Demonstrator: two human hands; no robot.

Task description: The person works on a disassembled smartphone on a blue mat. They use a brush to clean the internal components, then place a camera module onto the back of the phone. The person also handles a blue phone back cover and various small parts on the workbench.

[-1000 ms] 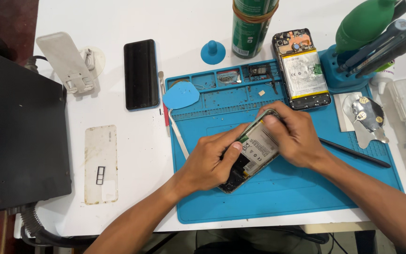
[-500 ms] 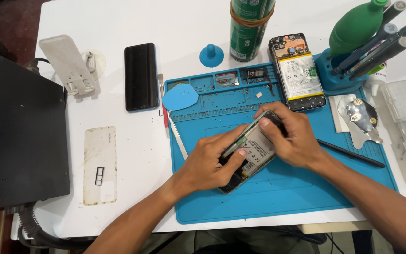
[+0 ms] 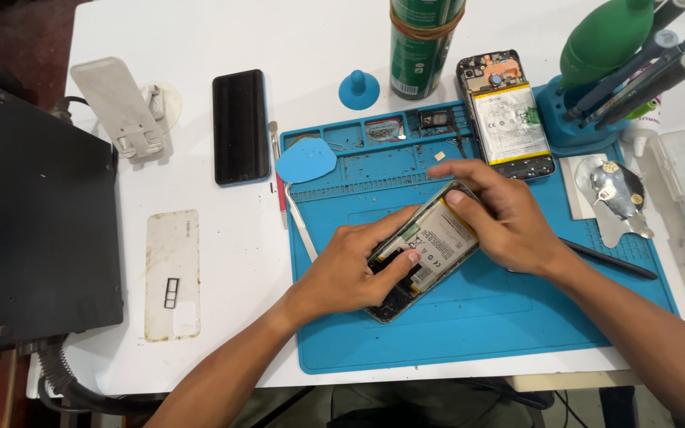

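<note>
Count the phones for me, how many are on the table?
3. An opened phone on the blue mat under both hands, another opened phone at the mat's top edge, and a black phone left of the mat.

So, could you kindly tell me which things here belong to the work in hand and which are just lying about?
In hand:
- opened phone, back off, held by the left hand and right hand
- blue work mat under it

Lying about:
- second opened phone
- black phone
- white back cover
- green can
- blue suction cup
</note>
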